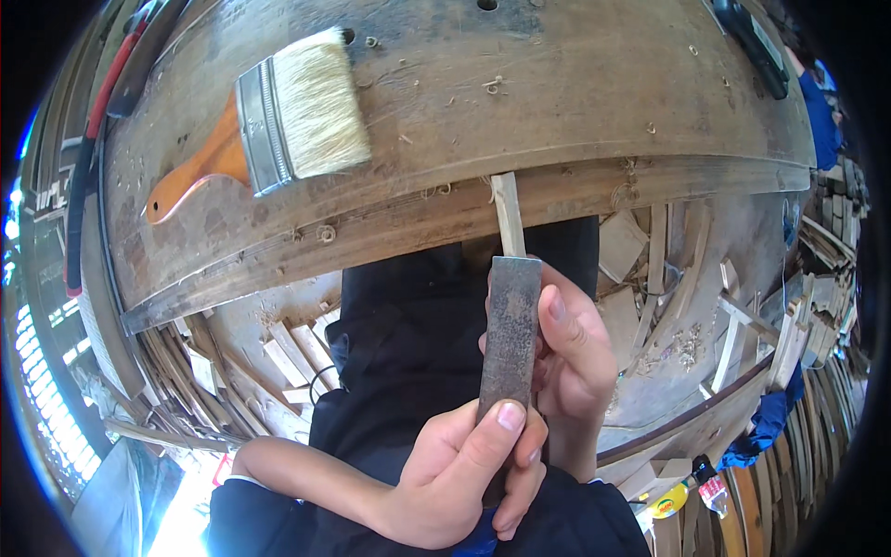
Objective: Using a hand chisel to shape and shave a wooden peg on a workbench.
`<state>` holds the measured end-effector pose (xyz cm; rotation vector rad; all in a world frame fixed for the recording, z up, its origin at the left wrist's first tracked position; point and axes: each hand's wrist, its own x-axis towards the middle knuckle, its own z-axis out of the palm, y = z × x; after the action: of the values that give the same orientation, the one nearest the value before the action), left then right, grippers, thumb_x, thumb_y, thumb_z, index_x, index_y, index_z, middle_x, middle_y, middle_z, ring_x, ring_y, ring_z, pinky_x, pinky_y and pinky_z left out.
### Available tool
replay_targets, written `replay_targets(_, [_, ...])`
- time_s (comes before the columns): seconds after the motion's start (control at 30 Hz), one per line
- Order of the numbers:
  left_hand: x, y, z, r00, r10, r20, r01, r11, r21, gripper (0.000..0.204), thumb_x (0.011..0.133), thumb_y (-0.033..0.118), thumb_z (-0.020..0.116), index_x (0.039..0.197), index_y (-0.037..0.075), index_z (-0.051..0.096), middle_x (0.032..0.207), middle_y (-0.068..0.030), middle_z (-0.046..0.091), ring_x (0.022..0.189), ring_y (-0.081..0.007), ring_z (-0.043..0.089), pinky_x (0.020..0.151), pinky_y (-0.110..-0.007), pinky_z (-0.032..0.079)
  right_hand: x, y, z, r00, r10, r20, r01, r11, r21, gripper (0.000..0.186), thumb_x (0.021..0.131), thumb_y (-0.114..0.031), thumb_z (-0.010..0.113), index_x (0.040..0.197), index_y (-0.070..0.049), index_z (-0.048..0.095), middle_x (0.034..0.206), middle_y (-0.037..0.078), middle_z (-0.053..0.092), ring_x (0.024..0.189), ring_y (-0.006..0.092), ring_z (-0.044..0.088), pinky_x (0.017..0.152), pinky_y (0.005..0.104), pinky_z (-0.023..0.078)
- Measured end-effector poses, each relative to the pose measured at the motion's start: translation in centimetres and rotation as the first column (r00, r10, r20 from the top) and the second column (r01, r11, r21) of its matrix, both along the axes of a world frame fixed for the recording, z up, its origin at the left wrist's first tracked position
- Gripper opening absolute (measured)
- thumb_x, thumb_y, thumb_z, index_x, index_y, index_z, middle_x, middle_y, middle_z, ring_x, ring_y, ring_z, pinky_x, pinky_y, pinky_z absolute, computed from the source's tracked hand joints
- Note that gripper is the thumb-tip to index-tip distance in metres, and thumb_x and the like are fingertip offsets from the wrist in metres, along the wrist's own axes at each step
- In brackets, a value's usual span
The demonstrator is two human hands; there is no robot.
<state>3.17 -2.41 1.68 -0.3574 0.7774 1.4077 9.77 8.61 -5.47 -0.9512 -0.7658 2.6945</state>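
Head view: left fingers (526,481) are clamping a flat, dark metal bar (510,330). Right fingers (570,332) are curling behind, grip hidden.

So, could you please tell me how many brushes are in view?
1: the wide, pale-bristled brush, lying on the workbench ahead and to the left of the left hand and right hand. Others could be hidden.
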Motion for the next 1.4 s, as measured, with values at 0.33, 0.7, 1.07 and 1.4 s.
replay_targets(0.33, [0.0,0.6,0.5,0.995,0.094,0.035,-0.095,0.995,0.027,0.032,0.098,0.025,0.033,0.081,0.0,0.045,0.047,-0.004,0.038,0.033,-0.0123,0.034,0.033,-0.024,0.032,0.2,-0.3,0.2,0.999,0.007,0.044,-0.01,0.998,0.063,0.05,0.088,-0.039,0.055,0.113,0.003,0.048,0.079,0.005,0.057,0.061,0.0081,0.057,0.053,0.0181,0.046])
replay_targets(0.7, [-1.7,2.9,1.5,0.955,0.069,0.287,0.033,0.941,-0.336,0.035,0.099,0.027,0.03,0.076,0.002,0.041,0.045,-0.006,0.041,0.033,-0.013,0.037,0.035,-0.023,0.034,-0.4,0.2,2.3,0.96,0.004,0.279,-0.057,0.982,0.182,0.059,0.086,-0.052,0.051,0.109,0.002,0.049,0.078,0.005,0.056,0.06,0.0071,0.053,0.052,0.0183,0.041])
replay_targets(1.07, [-2.4,4.0,1.4,0.962,0.096,0.256,0.013,0.92,-0.392,0.038,0.099,0.027,0.032,0.075,0.001,0.045,0.048,-0.0063,0.044,0.036,-0.0113,0.038,0.036,-0.022,0.032,-0.3,0.5,1.8,0.998,-0.008,0.056,0.004,0.997,0.081,0.043,0.093,-0.04,0.047,0.103,0.002,0.045,0.068,-0.005,0.044,0.056,-0.0003,0.034,0.05,0.0147,0.027])
replay_targets(1.4, [-1.9,4.2,0.8,0.991,0.128,0.05,-0.111,0.959,-0.26,0.038,0.098,0.022,0.03,0.071,0.0,0.045,0.047,-0.0045,0.042,0.036,-0.0106,0.039,0.037,-0.022,0.031,0.4,0.3,2.1,0.996,0.021,0.084,-0.027,0.997,0.075,0.037,0.092,-0.036,0.05,0.093,0.0,0.046,0.077,0.0,0.051,0.072,0.0067,0.049,0.064,0.0202,0.039])
